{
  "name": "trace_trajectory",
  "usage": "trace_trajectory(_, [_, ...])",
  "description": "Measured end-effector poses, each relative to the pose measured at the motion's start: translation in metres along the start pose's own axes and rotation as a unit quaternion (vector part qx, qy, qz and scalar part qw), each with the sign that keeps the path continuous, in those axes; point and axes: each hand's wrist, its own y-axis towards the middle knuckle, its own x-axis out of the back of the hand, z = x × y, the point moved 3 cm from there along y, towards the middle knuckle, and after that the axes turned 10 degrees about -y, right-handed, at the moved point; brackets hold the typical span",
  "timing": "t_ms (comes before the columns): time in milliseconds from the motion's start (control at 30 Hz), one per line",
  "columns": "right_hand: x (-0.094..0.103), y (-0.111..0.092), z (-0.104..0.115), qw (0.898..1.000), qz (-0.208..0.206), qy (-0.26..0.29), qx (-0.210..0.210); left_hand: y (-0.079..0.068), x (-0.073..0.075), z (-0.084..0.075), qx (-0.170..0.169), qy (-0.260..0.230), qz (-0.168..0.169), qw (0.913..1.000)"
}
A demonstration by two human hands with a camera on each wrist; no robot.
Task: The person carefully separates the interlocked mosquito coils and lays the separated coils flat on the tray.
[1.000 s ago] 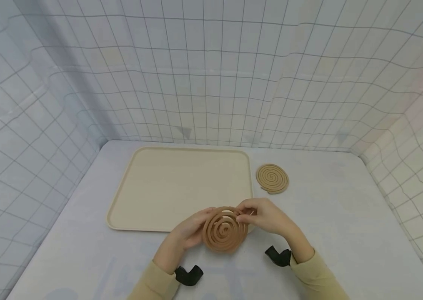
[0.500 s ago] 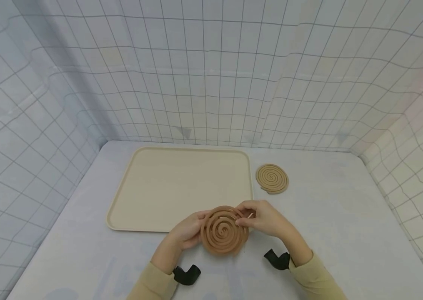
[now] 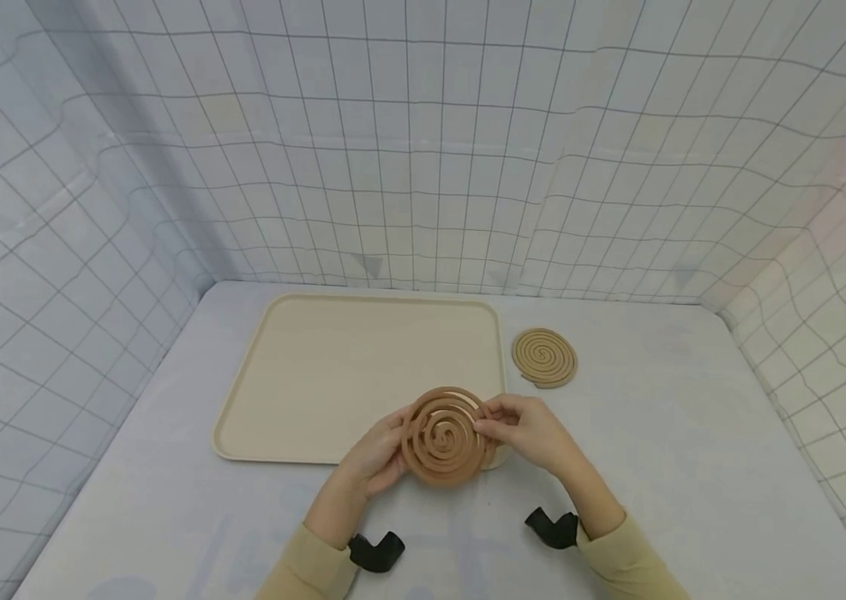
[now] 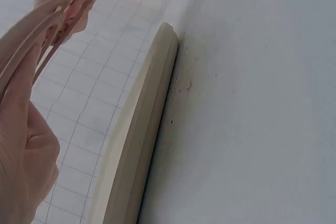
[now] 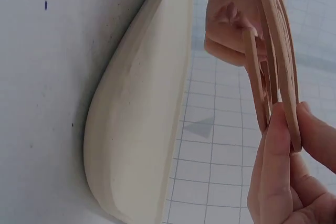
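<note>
In the head view a reddish-brown mosquito coil (image 3: 441, 475) is held up over the front right edge of the beige tray. My left hand (image 3: 373, 458) grips its left side. My right hand (image 3: 535, 433) pinches its right side between thumb and fingers. Seen edge-on in the right wrist view, strands of the brown coil (image 5: 281, 40) stand apart from one another; whether it is one coil or two nested ones I cannot tell. The fingertips behind the coil are partly hidden. A tan mosquito coil (image 3: 544, 357) lies flat on the table, right of the tray.
The beige tray (image 3: 362, 375) has a low raised rim and lies on the white table (image 3: 655, 417). White grid-patterned sheeting (image 3: 423, 167) rises at the back and both sides. Black curved pieces sit at both wrists, among them the left one (image 3: 377, 552).
Both hands have raised the brown coil slightly away from me, after a small dip toward me half a second ago. Its strands shifted a little. The tray and tan coil stayed put.
</note>
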Motion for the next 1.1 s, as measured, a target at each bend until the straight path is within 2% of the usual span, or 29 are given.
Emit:
trace_trajectory(67, [-0.002,0.0,-0.001,0.999,-0.007,0.038,-0.01,0.001,0.0,0.0,-0.011,-0.011,0.001,0.9999])
trace_trajectory(167, [-0.005,0.001,-0.003,0.995,-0.022,0.093,-0.024,0.002,-0.002,0.001,-0.028,-0.034,-0.015,0.9989])
trace_trajectory(267, [-0.009,0.002,-0.005,0.988,-0.039,0.143,-0.036,0.003,-0.005,0.002,-0.048,-0.07,-0.047,0.9953])
trace_trajectory(433, [-0.016,0.003,-0.008,0.976,-0.054,0.204,-0.056,0.003,-0.013,0.001,-0.069,-0.127,-0.097,0.9847])
trace_trajectory(667, [-0.028,0.006,-0.012,0.968,-0.048,0.232,-0.077,-0.001,-0.013,-0.002,-0.096,-0.161,-0.131,0.9734])
trace_trajectory(833, [-0.037,0.009,-0.013,0.965,-0.031,0.253,-0.066,-0.002,-0.01,-0.003,-0.107,-0.185,-0.15,0.9653])
trace_trajectory(1100, [-0.044,0.013,-0.018,0.954,-0.021,0.291,-0.063,-0.006,-0.003,-0.004,-0.116,-0.186,-0.204,0.9542])
